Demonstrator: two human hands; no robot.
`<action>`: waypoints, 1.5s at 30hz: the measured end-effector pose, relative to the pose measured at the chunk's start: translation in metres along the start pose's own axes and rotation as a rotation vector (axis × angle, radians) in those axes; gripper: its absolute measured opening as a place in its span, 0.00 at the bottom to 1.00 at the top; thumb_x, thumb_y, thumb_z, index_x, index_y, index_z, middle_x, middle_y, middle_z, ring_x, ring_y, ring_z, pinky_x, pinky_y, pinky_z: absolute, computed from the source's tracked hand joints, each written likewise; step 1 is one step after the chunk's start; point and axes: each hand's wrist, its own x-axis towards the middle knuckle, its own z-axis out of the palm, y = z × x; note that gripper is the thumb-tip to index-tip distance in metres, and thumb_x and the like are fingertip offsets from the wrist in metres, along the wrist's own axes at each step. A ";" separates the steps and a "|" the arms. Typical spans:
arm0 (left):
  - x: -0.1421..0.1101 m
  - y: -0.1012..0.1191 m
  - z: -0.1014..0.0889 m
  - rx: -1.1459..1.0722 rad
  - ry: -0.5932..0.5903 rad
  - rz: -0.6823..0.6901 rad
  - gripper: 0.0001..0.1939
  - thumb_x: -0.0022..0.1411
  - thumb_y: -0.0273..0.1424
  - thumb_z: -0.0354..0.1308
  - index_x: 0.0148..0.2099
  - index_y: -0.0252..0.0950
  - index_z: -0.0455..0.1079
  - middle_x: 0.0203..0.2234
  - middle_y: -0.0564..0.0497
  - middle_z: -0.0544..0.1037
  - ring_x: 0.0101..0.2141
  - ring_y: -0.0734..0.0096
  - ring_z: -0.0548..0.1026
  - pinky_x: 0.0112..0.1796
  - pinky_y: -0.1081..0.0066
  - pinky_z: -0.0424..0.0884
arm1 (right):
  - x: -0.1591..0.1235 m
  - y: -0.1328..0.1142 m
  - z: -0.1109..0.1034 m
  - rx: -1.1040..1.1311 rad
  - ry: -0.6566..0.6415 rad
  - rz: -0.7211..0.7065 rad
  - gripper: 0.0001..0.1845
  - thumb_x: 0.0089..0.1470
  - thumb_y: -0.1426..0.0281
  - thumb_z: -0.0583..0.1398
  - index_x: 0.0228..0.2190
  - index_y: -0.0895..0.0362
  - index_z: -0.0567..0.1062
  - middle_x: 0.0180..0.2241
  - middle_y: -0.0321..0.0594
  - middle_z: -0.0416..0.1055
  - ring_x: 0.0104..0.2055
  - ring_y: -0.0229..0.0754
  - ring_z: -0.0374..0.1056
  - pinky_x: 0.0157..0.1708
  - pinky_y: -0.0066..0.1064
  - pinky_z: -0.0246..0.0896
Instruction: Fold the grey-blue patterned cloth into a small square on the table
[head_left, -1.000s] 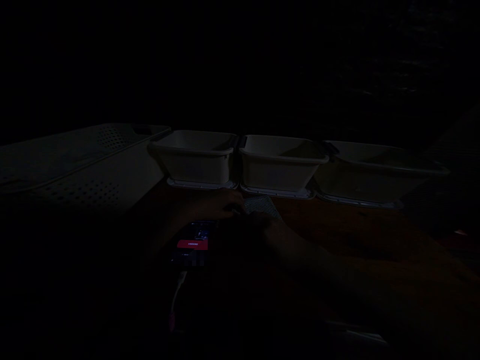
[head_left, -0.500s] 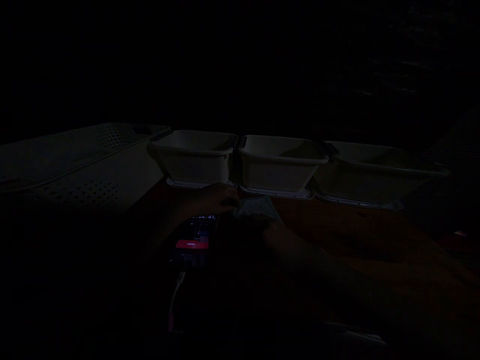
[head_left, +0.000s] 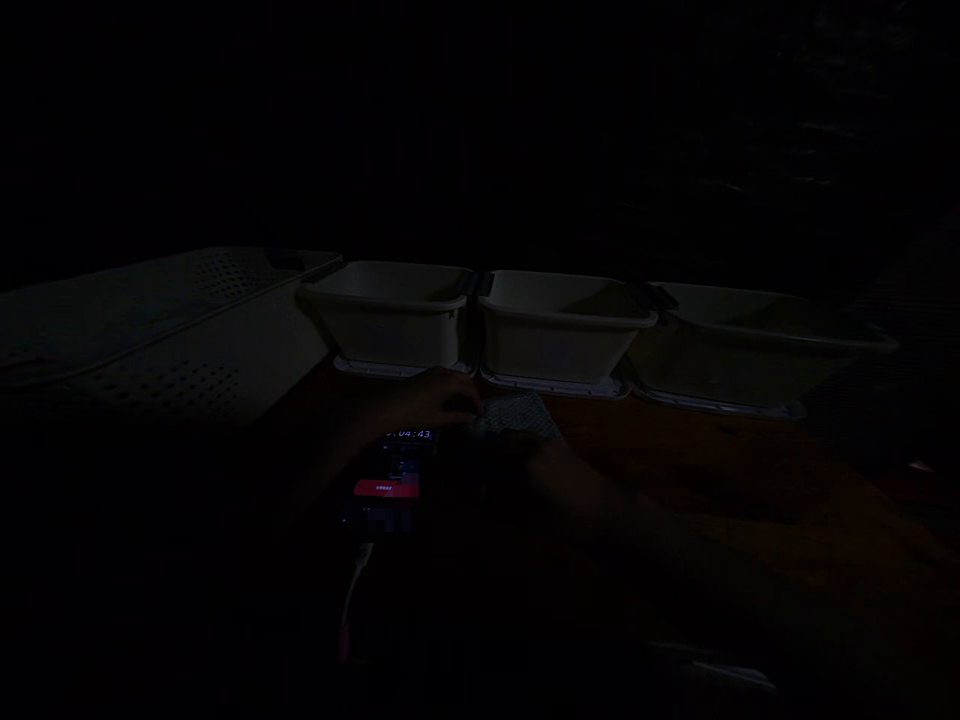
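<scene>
The view is very dark. A grey patterned piece, seemingly cloth (head_left: 521, 412), lies on the brown table in front of the tubs. My left hand (head_left: 442, 395) reaches in from the left, its fingers curled down at the left edge of this cloth, seemingly gripping it. My right hand (head_left: 541, 462) is at the near right side of the cloth. Its fingers are lost in shadow, so their hold cannot be made out. Just below my left wrist, a phone (head_left: 386, 488) with a lit screen shows a timer and a red bar.
Three pale tubs stand in a row behind my hands: left tub (head_left: 390, 335), middle tub (head_left: 559, 347) and right tub (head_left: 735, 365). A large perforated basket (head_left: 277, 345) stands on the left. A pale cable (head_left: 354, 585) runs from the phone. Brown tabletop (head_left: 697, 460) shows on the right.
Both hands stay at the cloth, with only a very slight shift of the left fingers to the right. The phone's timer digits have advanced.
</scene>
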 end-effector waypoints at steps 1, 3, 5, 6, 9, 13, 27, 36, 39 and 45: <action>0.000 -0.001 0.001 -0.001 0.003 0.004 0.08 0.61 0.24 0.61 0.43 0.35 0.76 0.39 0.48 0.79 0.40 0.69 0.76 0.41 0.73 0.68 | 0.000 0.000 -0.001 -0.002 0.016 -0.009 0.10 0.56 0.77 0.59 0.37 0.60 0.79 0.39 0.47 0.75 0.41 0.43 0.71 0.41 0.33 0.66; 0.000 -0.004 0.002 -0.012 0.011 0.010 0.08 0.61 0.23 0.60 0.43 0.36 0.76 0.38 0.49 0.79 0.40 0.70 0.76 0.41 0.74 0.68 | 0.001 0.001 -0.002 -0.035 0.051 0.035 0.09 0.56 0.77 0.58 0.37 0.61 0.79 0.40 0.49 0.75 0.40 0.44 0.71 0.42 0.34 0.66; -0.001 -0.006 0.004 -0.038 0.010 0.010 0.08 0.61 0.22 0.59 0.42 0.36 0.76 0.39 0.49 0.78 0.40 0.70 0.77 0.41 0.74 0.68 | 0.002 0.003 -0.001 -0.096 0.093 0.135 0.10 0.56 0.77 0.58 0.39 0.62 0.78 0.42 0.50 0.76 0.40 0.44 0.72 0.42 0.36 0.66; -0.001 -0.007 0.004 -0.051 0.007 0.007 0.09 0.61 0.22 0.59 0.42 0.36 0.77 0.39 0.49 0.78 0.40 0.70 0.77 0.41 0.74 0.69 | 0.003 0.005 0.000 -0.127 0.115 0.185 0.11 0.57 0.77 0.58 0.41 0.62 0.78 0.43 0.51 0.75 0.41 0.45 0.72 0.43 0.37 0.66; -0.001 -0.007 0.004 -0.072 0.010 0.003 0.07 0.62 0.23 0.59 0.41 0.35 0.77 0.40 0.48 0.78 0.40 0.70 0.76 0.41 0.73 0.69 | 0.002 0.013 0.007 -0.200 0.166 0.267 0.20 0.60 0.71 0.58 0.53 0.62 0.72 0.54 0.54 0.71 0.53 0.50 0.68 0.53 0.43 0.63; 0.000 -0.003 0.003 -0.041 0.000 0.017 0.06 0.62 0.26 0.60 0.41 0.35 0.77 0.39 0.47 0.77 0.40 0.69 0.76 0.42 0.71 0.68 | -0.003 0.024 0.018 -0.287 0.086 0.321 0.36 0.63 0.57 0.55 0.64 0.65 0.58 0.65 0.58 0.54 0.68 0.56 0.49 0.65 0.54 0.46; -0.001 -0.001 0.002 -0.004 0.017 0.000 0.08 0.62 0.26 0.60 0.45 0.33 0.74 0.40 0.47 0.78 0.41 0.69 0.76 0.41 0.73 0.68 | -0.006 0.023 0.015 -0.334 -0.078 0.343 0.39 0.62 0.48 0.51 0.68 0.51 0.51 0.69 0.52 0.42 0.71 0.62 0.36 0.64 0.62 0.37; 0.000 0.008 -0.004 0.085 0.041 -0.026 0.08 0.65 0.29 0.57 0.45 0.35 0.73 0.41 0.48 0.78 0.42 0.68 0.76 0.42 0.72 0.68 | -0.003 0.013 0.006 -0.280 -0.011 0.337 0.37 0.63 0.51 0.52 0.66 0.57 0.57 0.68 0.52 0.47 0.70 0.56 0.42 0.66 0.55 0.39; -0.002 0.008 -0.005 0.178 0.086 -0.104 0.09 0.66 0.30 0.55 0.46 0.35 0.73 0.42 0.48 0.78 0.42 0.67 0.75 0.41 0.71 0.67 | -0.002 0.017 0.005 -0.220 0.106 0.332 0.38 0.63 0.53 0.52 0.67 0.60 0.54 0.68 0.52 0.48 0.70 0.52 0.45 0.66 0.52 0.41; -0.003 0.001 -0.001 0.273 0.037 -0.176 0.10 0.66 0.34 0.56 0.44 0.37 0.75 0.40 0.48 0.79 0.41 0.65 0.76 0.39 0.70 0.66 | 0.001 0.026 0.011 -0.136 0.052 0.324 0.39 0.63 0.52 0.52 0.65 0.64 0.56 0.67 0.57 0.48 0.69 0.55 0.46 0.64 0.53 0.48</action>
